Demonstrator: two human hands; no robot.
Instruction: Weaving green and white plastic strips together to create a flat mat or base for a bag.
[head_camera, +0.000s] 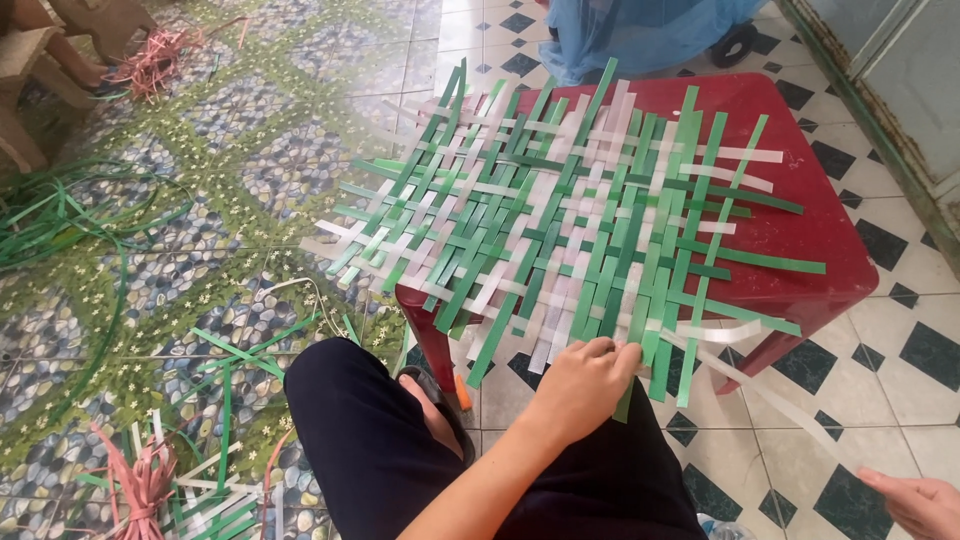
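Observation:
A half-woven mat of green and white flat strips lies across a low red plastic table. My left hand is at the mat's near edge, its fingers closed on the end of a green strip that hangs off the table. In the bottom right corner my right hand holds the far end of a long white strip. This strip runs out of the mat's near right edge and slants down over the floor. My legs in dark trousers are under the left arm.
Loose green strips curl over the patterned floor at left. Pink strip bundles lie at bottom left and top left. Blue fabric hangs behind the table. A wall and door frame run along the right.

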